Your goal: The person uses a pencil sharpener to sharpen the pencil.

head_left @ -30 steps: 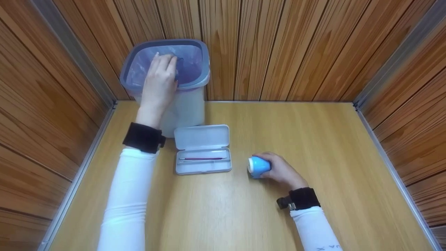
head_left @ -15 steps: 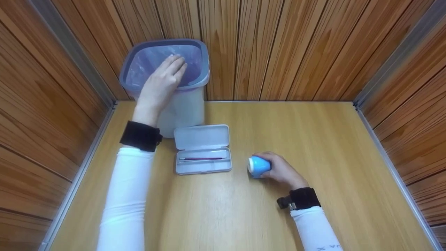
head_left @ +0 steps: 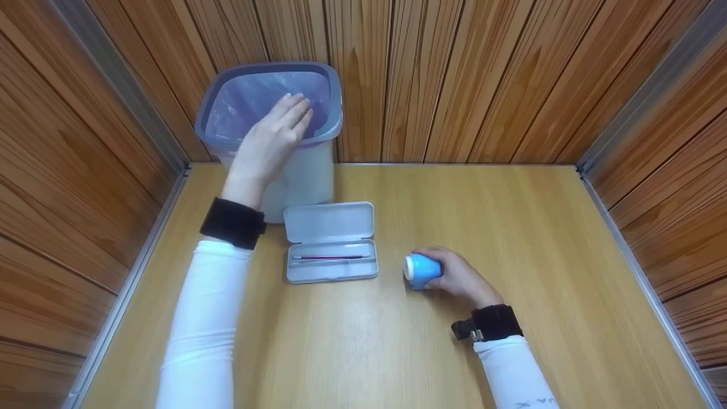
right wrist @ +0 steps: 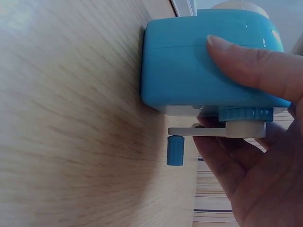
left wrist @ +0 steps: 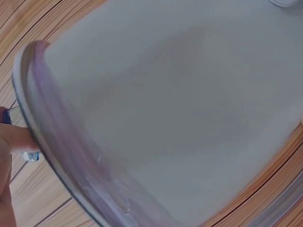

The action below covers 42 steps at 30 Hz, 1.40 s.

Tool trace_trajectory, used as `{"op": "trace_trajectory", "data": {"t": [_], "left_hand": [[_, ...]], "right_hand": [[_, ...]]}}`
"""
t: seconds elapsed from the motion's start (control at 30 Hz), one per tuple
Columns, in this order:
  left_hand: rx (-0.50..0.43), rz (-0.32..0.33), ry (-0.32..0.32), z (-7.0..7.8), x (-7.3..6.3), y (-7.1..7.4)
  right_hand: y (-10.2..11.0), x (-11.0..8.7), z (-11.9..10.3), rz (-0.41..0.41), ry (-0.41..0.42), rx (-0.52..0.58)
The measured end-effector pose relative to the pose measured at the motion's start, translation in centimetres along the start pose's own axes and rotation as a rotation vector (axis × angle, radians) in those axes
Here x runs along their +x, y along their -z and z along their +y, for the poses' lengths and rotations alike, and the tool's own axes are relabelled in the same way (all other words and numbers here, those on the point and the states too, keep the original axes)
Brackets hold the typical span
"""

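Note:
In the head view my left hand (head_left: 272, 133) reaches over the near rim of the trash bin (head_left: 335, 122), back of the hand up, fingers angled into its opening. The left wrist view shows the thumb pressed on a small clear and blue piece (left wrist: 31, 156), mostly hidden behind thumb and rim. At the right my right hand (head_left: 457, 278) grips a light blue crank pencil sharpener (head_left: 425, 270), lying on its side on the table. In the right wrist view the thumb lies along its body, and its crank handle (right wrist: 175, 150) sticks out beside the fingers.
An open pencil case (head_left: 329, 222) lies in front of the bin, with a thin dark red pencil (head_left: 329, 258) inside its tray. A purple bag (left wrist: 83, 156) lines the bin. Wood-panelled walls (head_left: 420, 79) enclose the table (head_left: 352, 346) at the back and both sides.
My left hand has shifted slightly right over the bin and turned its fingers rightward; the dark-edged clear piece seen beside it earlier is now hidden in the head view. My right hand stays still.

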<state>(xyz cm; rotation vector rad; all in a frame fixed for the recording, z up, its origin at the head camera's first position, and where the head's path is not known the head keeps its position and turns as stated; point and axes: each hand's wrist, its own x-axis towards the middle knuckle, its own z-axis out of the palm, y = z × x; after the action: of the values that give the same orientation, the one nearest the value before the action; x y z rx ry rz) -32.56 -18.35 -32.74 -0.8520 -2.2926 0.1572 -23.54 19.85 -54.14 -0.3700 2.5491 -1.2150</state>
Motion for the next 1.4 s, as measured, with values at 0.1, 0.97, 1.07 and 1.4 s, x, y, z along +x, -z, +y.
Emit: {"op": "trace_trajectory", "data": {"t": [0.1, 0.97, 1.07, 1.4], "left_hand": [[-0.009, 0.009, 0.021, 0.0, -0.1, -0.1], [-0.604, 0.535, 0.307, 10.7, -3.6, -2.2], [-0.725, 0.439, 0.349, 12.9, -5.0, -3.8], [-0.947, -0.105, 0.556, 19.3, -9.4, -7.7]], "right_hand": [[0.0, 0.0, 0.0, -0.005, 0.002, -0.004], [0.3, -0.1, 0.2, -0.007, 0.006, 0.033], [0.3, -0.1, 0.2, -0.003, 0.006, 0.041], [0.4, -0.2, 0.2, 0.003, 0.000, 0.039]]}}
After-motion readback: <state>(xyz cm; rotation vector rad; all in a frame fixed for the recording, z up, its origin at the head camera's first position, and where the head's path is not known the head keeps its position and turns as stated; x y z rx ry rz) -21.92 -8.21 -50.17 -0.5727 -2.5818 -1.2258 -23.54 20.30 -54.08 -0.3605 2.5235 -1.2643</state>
